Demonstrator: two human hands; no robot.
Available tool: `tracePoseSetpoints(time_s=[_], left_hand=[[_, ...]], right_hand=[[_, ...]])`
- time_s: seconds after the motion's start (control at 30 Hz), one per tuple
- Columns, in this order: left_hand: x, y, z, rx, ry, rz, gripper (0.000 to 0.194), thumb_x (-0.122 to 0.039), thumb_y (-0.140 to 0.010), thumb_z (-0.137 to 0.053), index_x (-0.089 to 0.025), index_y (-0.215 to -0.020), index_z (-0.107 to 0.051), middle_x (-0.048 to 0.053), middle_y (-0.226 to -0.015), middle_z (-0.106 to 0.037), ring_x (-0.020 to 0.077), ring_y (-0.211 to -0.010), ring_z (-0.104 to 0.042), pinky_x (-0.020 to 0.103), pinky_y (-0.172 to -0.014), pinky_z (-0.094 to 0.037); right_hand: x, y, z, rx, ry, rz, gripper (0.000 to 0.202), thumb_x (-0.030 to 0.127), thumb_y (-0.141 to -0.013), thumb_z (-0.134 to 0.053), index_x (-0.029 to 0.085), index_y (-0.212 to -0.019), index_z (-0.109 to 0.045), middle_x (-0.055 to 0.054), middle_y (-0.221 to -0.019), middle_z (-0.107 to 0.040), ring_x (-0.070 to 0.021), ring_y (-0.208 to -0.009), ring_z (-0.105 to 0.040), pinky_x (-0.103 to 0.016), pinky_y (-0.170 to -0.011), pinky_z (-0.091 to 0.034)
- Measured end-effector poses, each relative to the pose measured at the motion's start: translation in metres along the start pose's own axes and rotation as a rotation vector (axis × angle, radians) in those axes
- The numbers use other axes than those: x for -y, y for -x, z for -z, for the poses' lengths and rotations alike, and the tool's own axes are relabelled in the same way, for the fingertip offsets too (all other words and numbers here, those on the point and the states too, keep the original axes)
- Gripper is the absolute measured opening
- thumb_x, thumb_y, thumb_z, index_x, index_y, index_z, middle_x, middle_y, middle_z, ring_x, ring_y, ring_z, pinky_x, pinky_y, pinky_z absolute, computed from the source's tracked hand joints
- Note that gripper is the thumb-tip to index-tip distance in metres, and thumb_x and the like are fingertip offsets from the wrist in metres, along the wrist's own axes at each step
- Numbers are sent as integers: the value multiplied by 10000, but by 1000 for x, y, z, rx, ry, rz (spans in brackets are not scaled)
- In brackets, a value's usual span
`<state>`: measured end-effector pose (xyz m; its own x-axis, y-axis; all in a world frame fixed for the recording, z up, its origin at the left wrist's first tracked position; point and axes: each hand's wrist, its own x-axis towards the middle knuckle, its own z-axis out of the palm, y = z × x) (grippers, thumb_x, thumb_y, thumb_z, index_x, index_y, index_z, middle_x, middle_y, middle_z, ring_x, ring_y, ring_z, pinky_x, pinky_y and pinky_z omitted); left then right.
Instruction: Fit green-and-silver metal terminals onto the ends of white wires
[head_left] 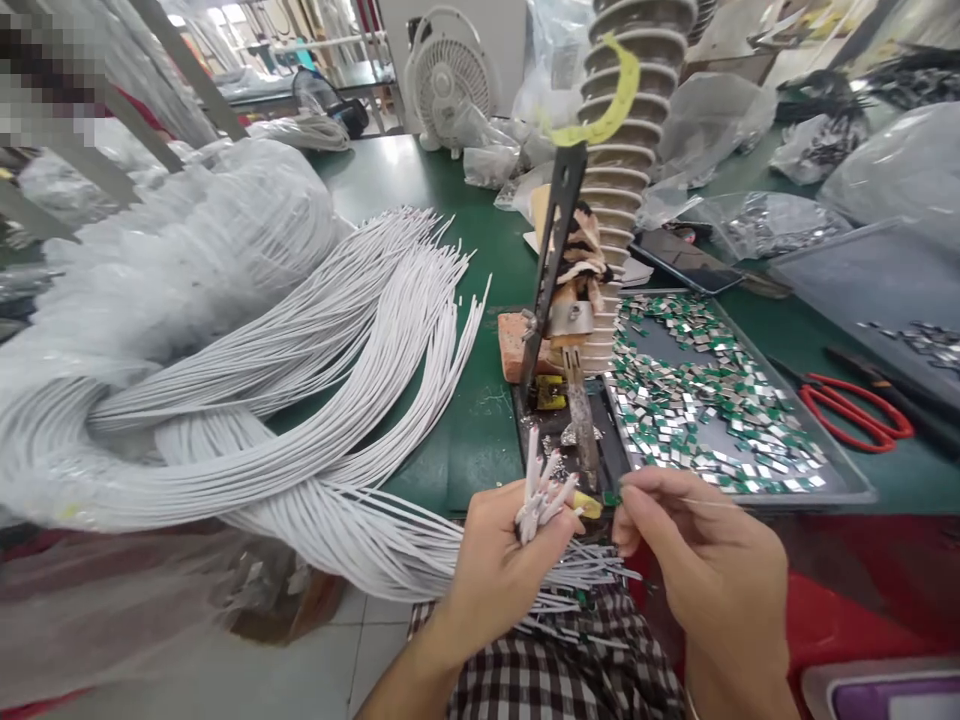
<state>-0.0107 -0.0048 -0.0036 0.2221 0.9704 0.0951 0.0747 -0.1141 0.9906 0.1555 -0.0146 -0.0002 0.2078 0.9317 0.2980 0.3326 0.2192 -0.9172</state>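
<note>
My left hand is closed around a bunch of white cables, their cut ends sticking up past the thumb. My right hand pinches a small green circuit board at its fingertips, just right of the bunch. What looks like a thin wire or strand runs across the right fingers. Directly beyond both hands, a soldering iron is clamped tip down over a dark tray. More white cables trail under my left wrist and across my lap, some ending in green boards.
A tray of loose green boards stands right of the iron, with red-handled scissors beside it. A large bundle of white cables covers the left. A ribbed duct, a brick and a fan stand behind.
</note>
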Motion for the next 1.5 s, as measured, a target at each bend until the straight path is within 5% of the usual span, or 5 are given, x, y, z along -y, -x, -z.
tracePoseSetpoints(time_s=[0.5,0.7,0.97,1.37,1.5], left_hand=[[-7,-7,-5,-90,46,39,254,-180,-881,-586,-154,-638,-657,52,-711,-690,162,-630,-597,260,-621,-483],[-11,-7,-5,-90,5,47,256,-162,-863,-575,-157,-610,-608,6,-625,-578,108,-544,-424,242,-532,-357],[-19,-13,-5,-71,35,63,225,-161,-861,-565,-170,-637,-580,-38,-582,-422,105,-539,-346,251,-519,-300],[-18,-10,-2,-48,2,55,247,-146,-876,-560,-172,-633,-593,-33,-576,-437,112,-540,-362,258,-526,-315],[-13,-7,-1,-58,-53,-3,246,-126,-885,-597,-168,-642,-600,21,-715,-620,130,-614,-494,252,-598,-404]], right_hand=[[1,19,-18,-126,-16,125,71,172,-845,-758,241,-863,-751,28,-733,-761,-115,-546,-721,-164,-534,-614],[-5,21,-11,-149,198,171,270,187,-1026,-484,216,-1039,-752,-25,-946,-794,-111,-742,-763,-206,-695,-638],[-1,11,-7,-175,312,473,243,40,-851,-732,237,-993,-751,4,-983,-786,-159,-910,-751,-304,-855,-612],[5,14,-1,-81,150,402,292,38,-868,-659,260,-1043,-731,-21,-998,-743,-197,-913,-725,-351,-801,-581],[4,10,1,-21,167,252,201,139,-955,-557,242,-852,-696,13,-760,-681,-130,-682,-658,-250,-623,-521]])
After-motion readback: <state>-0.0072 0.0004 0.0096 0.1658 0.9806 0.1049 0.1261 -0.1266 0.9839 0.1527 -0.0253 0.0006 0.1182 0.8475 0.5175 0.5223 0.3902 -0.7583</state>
